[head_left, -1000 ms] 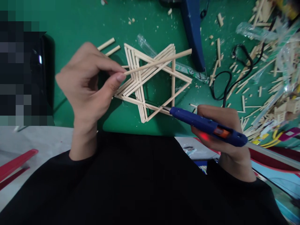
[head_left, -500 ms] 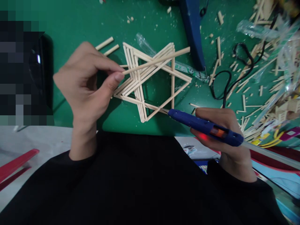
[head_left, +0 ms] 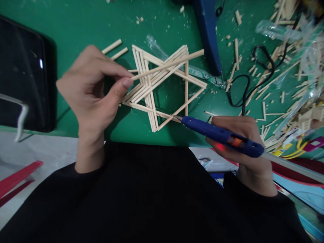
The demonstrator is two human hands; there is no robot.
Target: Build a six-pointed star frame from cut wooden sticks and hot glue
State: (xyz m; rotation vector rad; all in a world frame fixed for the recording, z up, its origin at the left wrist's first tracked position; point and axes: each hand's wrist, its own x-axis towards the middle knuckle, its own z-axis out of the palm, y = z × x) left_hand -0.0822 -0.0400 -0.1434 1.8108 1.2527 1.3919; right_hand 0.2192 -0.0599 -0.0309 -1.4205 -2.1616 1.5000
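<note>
Between thumb and forefinger, my left hand (head_left: 95,87) pinches one end of a thin wooden stick (head_left: 174,62). That stick slants over a six-pointed star frame (head_left: 186,87) built from stacked wooden sticks. My right hand (head_left: 238,138) grips a blue hot glue gun (head_left: 210,130), with a red light glowing near its handle. A long translucent glue stick (head_left: 291,167) sticks out of its rear. The gun's metal nozzle meets the star's lower right, where two sticks cross. Two loose sticks (head_left: 112,46) lie beyond my left hand.
A black device (head_left: 27,77) with a white cable lies at left on the green table (head_left: 76,20). A blue tool (head_left: 207,37) stands beyond the star. Stick offcuts, a black cord (head_left: 245,91) and plastic wrappers (head_left: 278,31) clutter the right side.
Both hands stay almost in place. The held stick and the star appear shifted only very slightly, and the nozzle remains at the same crossing.
</note>
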